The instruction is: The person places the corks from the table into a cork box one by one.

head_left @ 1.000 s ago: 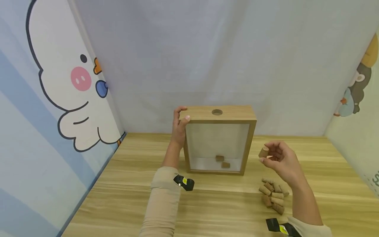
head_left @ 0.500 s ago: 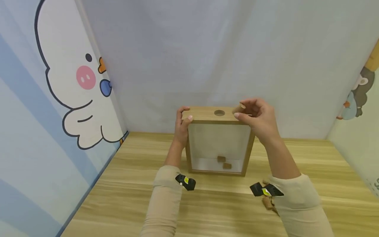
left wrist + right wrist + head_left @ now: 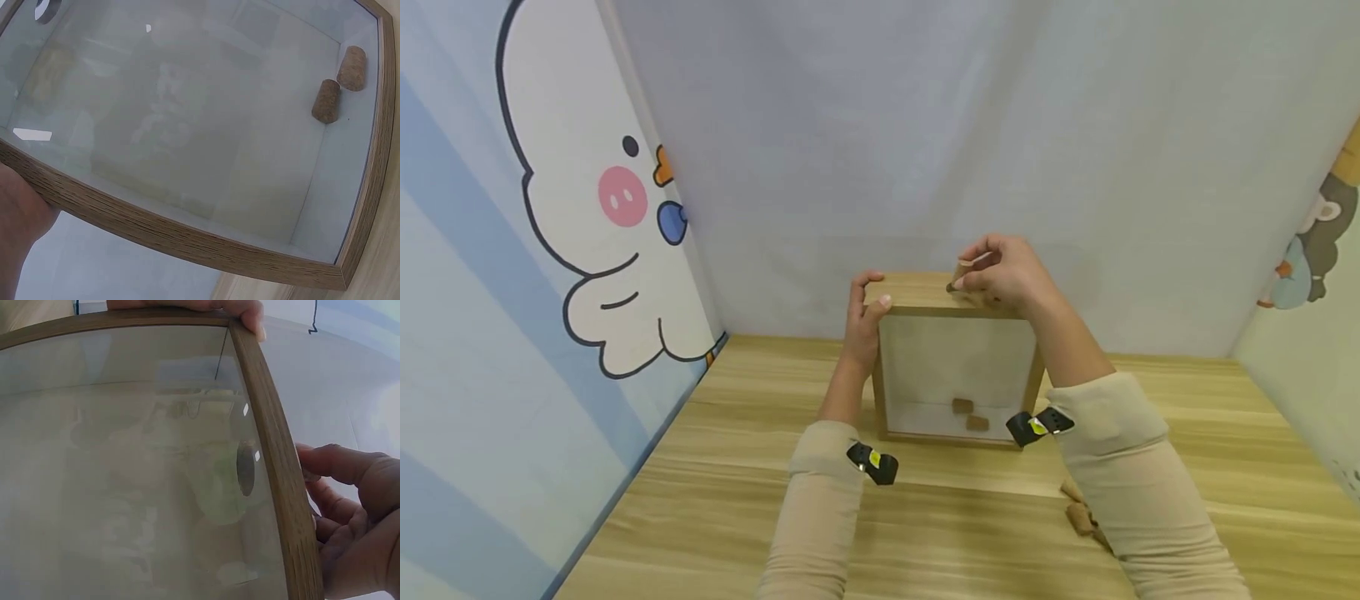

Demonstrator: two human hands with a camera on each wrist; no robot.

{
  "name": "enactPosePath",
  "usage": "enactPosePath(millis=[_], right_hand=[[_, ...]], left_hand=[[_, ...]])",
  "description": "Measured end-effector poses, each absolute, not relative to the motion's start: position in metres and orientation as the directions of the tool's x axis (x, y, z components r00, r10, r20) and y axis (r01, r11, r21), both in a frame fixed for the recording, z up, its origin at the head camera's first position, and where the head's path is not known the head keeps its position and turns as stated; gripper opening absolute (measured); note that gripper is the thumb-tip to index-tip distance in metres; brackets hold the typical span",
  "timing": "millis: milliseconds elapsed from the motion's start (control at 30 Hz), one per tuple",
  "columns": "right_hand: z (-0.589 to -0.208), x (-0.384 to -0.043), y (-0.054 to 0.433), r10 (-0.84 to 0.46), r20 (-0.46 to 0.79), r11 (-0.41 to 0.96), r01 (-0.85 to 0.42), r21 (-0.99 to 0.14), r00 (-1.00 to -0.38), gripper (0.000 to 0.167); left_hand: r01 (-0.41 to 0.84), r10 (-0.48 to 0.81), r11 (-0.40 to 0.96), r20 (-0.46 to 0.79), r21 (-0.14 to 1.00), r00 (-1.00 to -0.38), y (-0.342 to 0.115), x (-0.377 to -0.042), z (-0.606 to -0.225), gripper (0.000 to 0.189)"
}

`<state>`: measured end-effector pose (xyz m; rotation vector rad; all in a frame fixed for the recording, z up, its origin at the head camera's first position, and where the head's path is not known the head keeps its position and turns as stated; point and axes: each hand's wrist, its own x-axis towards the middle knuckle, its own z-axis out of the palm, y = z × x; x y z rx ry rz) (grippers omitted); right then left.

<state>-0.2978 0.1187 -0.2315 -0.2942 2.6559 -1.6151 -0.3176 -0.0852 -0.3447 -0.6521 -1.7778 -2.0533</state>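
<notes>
A shallow wooden box (image 3: pixel 917 292) with a clear front pane stands upright on the table. My left hand (image 3: pixel 861 333) grips its upper left corner, thumb in front and fingers over the top. Over the round hole (image 3: pixel 245 469) in the box's top, my right hand (image 3: pixel 1011 273) pinches a cork (image 3: pixel 962 270) between thumb and fingers, its lower end right at the hole. Inside, two corks lie on the bottom: a darker cork (image 3: pixel 326 101) and a lighter cork (image 3: pixel 352 67). In the right wrist view the held cork is mostly hidden behind the frame.
Several loose corks (image 3: pixel 1079 518) lie on the wood-grain table (image 3: pixel 737 467) at the right, partly covered by the right sleeve (image 3: pixel 1120 425). A pale curtain (image 3: pixel 850 150) hangs close behind the box. A cartoon-printed panel (image 3: pixel 587 208) borders the left side.
My right hand has carried the cork from beside the box, up and left, to the hole in the top. The left hand keeps its grip on the corner.
</notes>
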Motion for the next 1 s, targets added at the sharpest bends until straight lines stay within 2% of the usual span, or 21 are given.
enactPosePath(millis=[167,333,567,800,1000], right_hand=[[-0.235,-0.289,0.124,-0.213,0.152,0.425,-0.232,-0.875,-0.965,0.038],[-0.249,-0.265,0.139,-0.272,0.296,0.332,-0.378,-0.864,-0.916,0.042],[-0.271,-0.234,0.162,-0.246,0.455,0.279,-0.512,-0.813,-0.856,0.039],[-0.296,-0.216,0.185,-0.296,0.52,0.362,-0.598,-0.715,-0.801,0.033],[-0.319,-0.202,0.205,-0.365,0.46,0.402,-0.583,-0.706,-0.809,0.034]], left_hand=[[0.536,0.031,-0.145,0.546,0.831,-0.837,-0.084,-0.304,-0.333,0.049],[0.519,0.041,-0.152,0.53,0.841,-0.847,-0.084,-0.3,-0.336,0.05],[0.536,0.037,-0.158,0.548,0.829,-0.836,-0.084,-0.302,-0.336,0.051],[0.537,0.027,-0.143,0.546,0.831,-0.837,-0.084,-0.303,-0.337,0.052],[0.536,0.029,-0.151,0.545,0.831,-0.838,-0.084,-0.316,-0.346,0.051]])
